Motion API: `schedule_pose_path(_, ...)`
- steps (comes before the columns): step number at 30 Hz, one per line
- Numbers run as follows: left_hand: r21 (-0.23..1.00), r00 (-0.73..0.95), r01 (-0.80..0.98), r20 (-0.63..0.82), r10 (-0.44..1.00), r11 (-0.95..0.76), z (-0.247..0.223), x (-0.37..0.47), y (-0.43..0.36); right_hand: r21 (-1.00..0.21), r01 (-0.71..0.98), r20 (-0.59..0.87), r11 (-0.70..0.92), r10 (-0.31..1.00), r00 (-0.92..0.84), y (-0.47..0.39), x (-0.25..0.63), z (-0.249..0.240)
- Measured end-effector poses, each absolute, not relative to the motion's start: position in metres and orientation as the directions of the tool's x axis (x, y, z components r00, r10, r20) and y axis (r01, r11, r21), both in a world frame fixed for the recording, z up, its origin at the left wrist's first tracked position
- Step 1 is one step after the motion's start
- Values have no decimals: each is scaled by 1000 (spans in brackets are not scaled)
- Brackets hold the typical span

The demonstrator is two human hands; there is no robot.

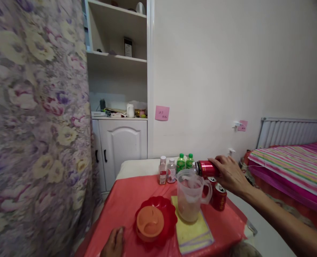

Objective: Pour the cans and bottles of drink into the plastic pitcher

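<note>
My right hand (pixel 225 173) is wrapped round a red drink can (pixel 206 167), tipped on its side with its top toward the left. Clear liquid runs from the can into a translucent plastic pitcher (pixel 189 203), whose handle points right. Under the pitcher lies a yellow cloth (pixel 192 235). My left hand (pixel 113 243) rests at the near edge of the table, fingers curled together, and nothing shows in it. Close by on its right, an orange divided bowl (pixel 150 221) sits in a red scalloped plate (pixel 171 210).
Two more red cans (pixel 219 198) stand right of the pitcher. Behind it are small bottles (pixel 171 171) and green-capped bottles (pixel 181 164). A red cloth (pixel 121 200) covers the table. A floral curtain (pixel 37 125) hangs left; a bed (pixel 294 160) stands right.
</note>
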State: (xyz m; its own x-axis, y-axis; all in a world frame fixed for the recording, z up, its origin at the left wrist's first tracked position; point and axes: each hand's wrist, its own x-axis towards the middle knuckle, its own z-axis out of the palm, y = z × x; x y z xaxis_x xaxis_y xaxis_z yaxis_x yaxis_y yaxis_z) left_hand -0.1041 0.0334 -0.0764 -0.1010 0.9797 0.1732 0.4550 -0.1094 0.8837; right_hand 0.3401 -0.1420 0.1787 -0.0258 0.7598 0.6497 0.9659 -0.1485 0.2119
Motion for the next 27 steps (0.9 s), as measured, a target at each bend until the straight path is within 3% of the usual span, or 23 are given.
schedule_pose_path(27, 875, -77, 473, 155, 985, -101, -63, -100, 23, 303, 938, 641, -170, 764, -69, -139, 335, 209)
